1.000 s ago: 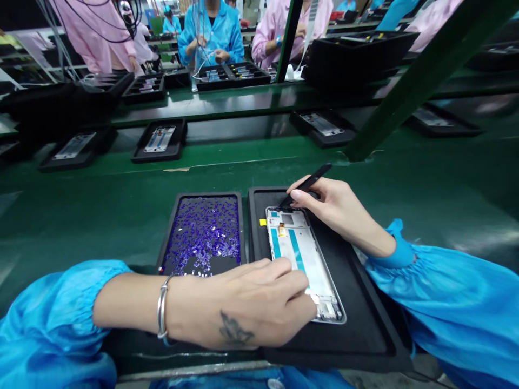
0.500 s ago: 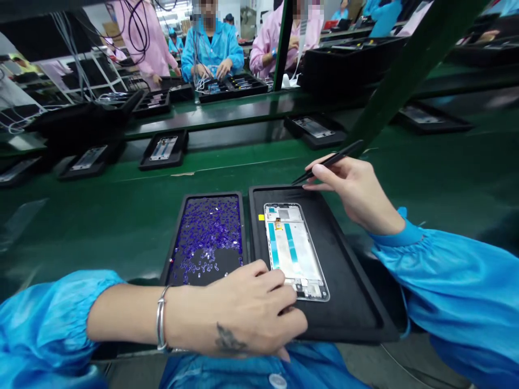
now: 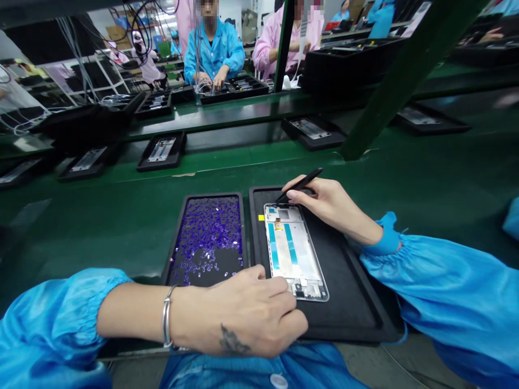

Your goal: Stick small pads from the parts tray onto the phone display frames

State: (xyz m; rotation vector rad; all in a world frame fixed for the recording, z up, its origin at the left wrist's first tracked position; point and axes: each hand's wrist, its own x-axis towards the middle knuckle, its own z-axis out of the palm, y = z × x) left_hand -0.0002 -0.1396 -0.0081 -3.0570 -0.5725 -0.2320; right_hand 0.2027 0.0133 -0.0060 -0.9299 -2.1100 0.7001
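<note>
A phone frame [image 3: 294, 250] with white and teal inner parts lies in a black tray [image 3: 348, 292] in front of me. My right hand [image 3: 328, 205] grips black tweezers [image 3: 300, 185], their tips touching the frame's top edge. My left hand [image 3: 251, 313] rests curled at the tray's near left corner, its fingertips pressing the frame's lower left edge. Left of it a second black tray [image 3: 205, 237] holds several small blue parts.
A green conveyor belt [image 3: 121, 210] runs across, carrying other black trays with phone frames [image 3: 161, 150], [image 3: 311, 129]. A green slanted post [image 3: 389, 81] rises at the right. People in blue and pink coats work at benches beyond.
My right hand came back down from above the tray, bringing the tweezers' tips onto the frame's top edge. My left hand has stayed on the frame's lower edge.
</note>
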